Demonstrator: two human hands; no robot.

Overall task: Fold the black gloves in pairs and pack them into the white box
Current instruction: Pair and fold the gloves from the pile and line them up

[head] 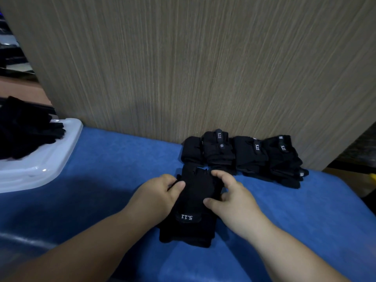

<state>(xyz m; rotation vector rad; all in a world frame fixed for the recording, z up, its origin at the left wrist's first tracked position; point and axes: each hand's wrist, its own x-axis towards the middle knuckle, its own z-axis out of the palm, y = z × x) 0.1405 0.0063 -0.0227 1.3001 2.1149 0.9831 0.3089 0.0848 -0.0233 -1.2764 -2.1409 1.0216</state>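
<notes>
Far left: the white box (50, 159), its rim rounded, with a heap of loose gloves (26, 129) lying in or on it; how deep they sit cannot be told. The box rests on the blue desk (114, 169), well apart from the work in hand.

Near centre: the left hand (160, 192) grips the left edge of the glove pair (193, 210), thumb on top and fingers curled at the side. The pair lies flat on the desk, cuff and its "5.11" label nearest the person, finger ends pointing far. The right hand (234, 198) grips the opposite edge, thumb pressed on the upper face and forefinger hooked at the far corner.

Far right: a row of folded pairs (244, 155) lies against the wooden panel (183, 68), just beyond the pair in hand and not yet boxed.

Handling, as judged: the gloves appear light, soft and limp, so a fold is likely to spring open unless pinned. Hold is best taken at both side edges, or across the stiffer cuff band.
</notes>
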